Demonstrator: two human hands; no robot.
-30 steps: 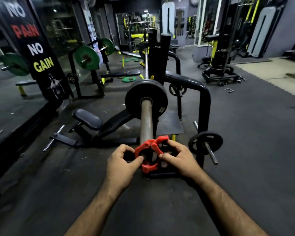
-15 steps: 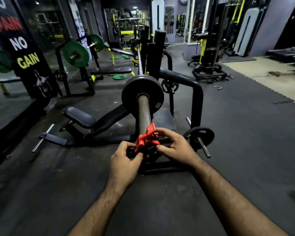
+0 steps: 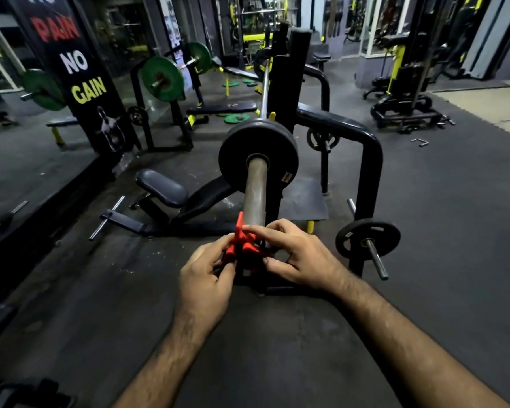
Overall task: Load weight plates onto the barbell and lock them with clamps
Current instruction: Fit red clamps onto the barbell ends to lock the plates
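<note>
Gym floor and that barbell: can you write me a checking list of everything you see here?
Surface: dark rubber floor, scuffed.
Job's things: black plate on barbell sleeve; red clamp at the sleeve's end, far from the plate.
Clutter: small plate on peg; green plates on the floor.
Hands: left hand and right hand both grip the clamp.
Cables: nothing seen.
Surroundings: bench seat, "NO PAIN NO GAIN" banner, machines behind.
</note>
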